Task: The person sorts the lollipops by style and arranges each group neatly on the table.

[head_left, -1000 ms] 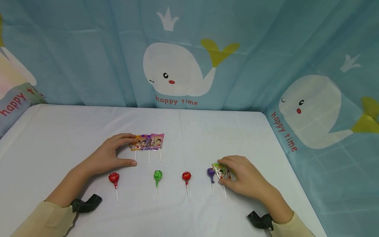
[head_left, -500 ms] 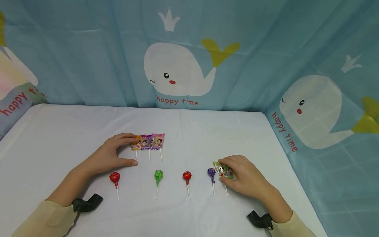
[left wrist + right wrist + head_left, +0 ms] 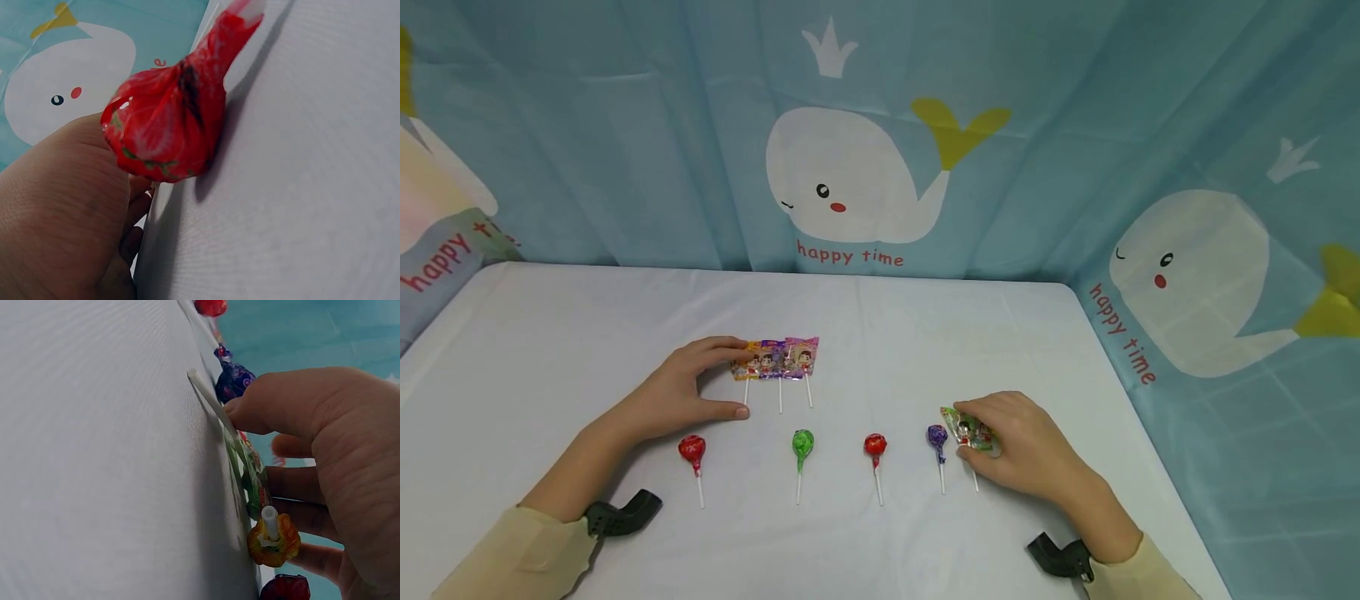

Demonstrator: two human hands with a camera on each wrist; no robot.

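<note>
In the head view my right hand (image 3: pixel 1026 442) pinches a flat lollipop in a green printed wrapper (image 3: pixel 962 428) between thumb and fingers, its white stick pointing toward me. A round purple lollipop (image 3: pixel 937 435) lies just left of it. Beneath my right palm, the right wrist view shows an orange-yellow lollipop (image 3: pixel 275 540) and a dark red one (image 3: pixel 285 587). My left hand (image 3: pixel 677 392) rests with its fingers on a flat orange-wrapped lollipop (image 3: pixel 751 367), thumb apart near the stick's end. Purple (image 3: pixel 771 360) and pink (image 3: pixel 801 357) flat lollipops lie in line beside it.
Nearer to me on the white-covered table (image 3: pixel 887 550) lie a red lollipop (image 3: pixel 692 450) by my left wrist, a green one (image 3: pixel 802 444) and another red one (image 3: pixel 874 446). A blue whale-print curtain (image 3: pixel 700 167) hangs behind the table and along its right side.
The green-wrapped lollipop has slid slightly away from me under my right hand, its stick end now farther up. My left hand and the other lollipops stay put.
</note>
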